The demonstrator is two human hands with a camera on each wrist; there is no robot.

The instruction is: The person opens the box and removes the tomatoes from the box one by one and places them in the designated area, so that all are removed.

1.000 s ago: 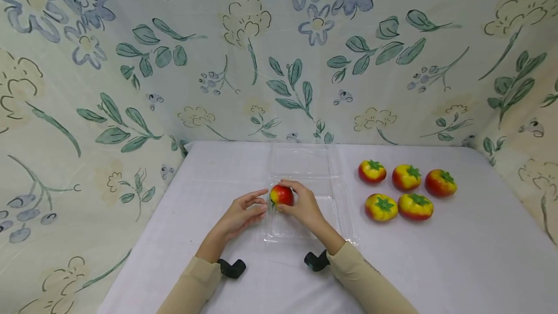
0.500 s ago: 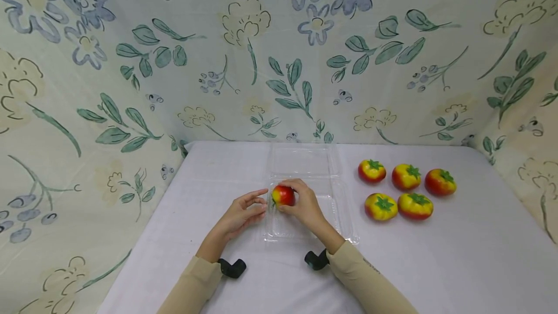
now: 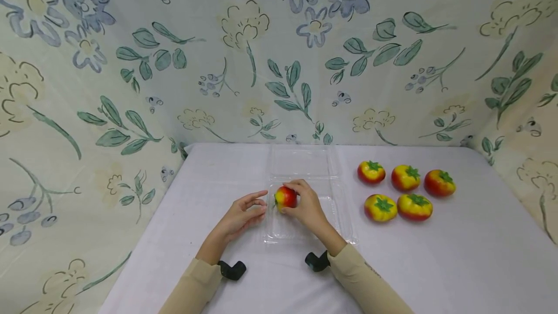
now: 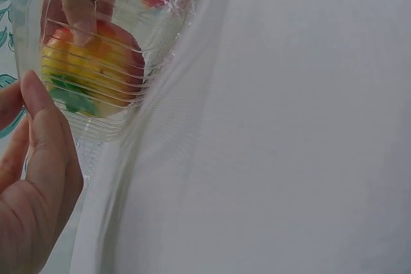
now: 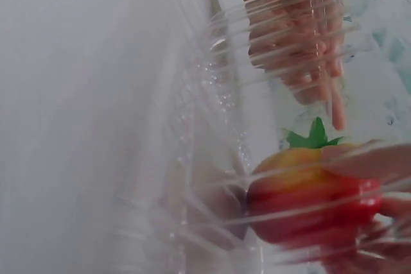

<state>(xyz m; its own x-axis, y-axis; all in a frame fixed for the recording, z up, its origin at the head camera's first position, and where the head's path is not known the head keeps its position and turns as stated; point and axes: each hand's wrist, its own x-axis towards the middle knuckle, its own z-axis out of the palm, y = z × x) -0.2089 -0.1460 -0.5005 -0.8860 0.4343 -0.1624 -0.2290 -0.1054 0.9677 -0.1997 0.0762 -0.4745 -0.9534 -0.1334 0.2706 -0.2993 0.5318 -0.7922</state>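
Observation:
A red-and-yellow persimmon [image 3: 285, 198] with a green leafy top is held by my right hand [image 3: 307, 207], thumb and fingers curled around it. It is tipped with its leaves toward the left, in the left part of a clear plastic clamshell box [image 3: 279, 236]. The right wrist view shows this persimmon [image 5: 302, 197] through the ribbed wall. My left hand [image 3: 244, 212] is at the box's left side, fingers loosely extended and spread from the thumb. In the left wrist view, the left fingertips [image 4: 35, 91] touch or nearly touch the box wall.
Several similar persimmons [image 3: 406, 178] stand in two rows on the white cloth, right of the box. The box's clear lid [image 3: 302, 161] lies folded back behind it. A floral curtain [image 3: 279, 62] rises at the table's back edge.
The persimmon in my right hand has shifted slightly right, away from the box's left wall. My left hand has stayed almost still, and the loose persimmons have not moved.

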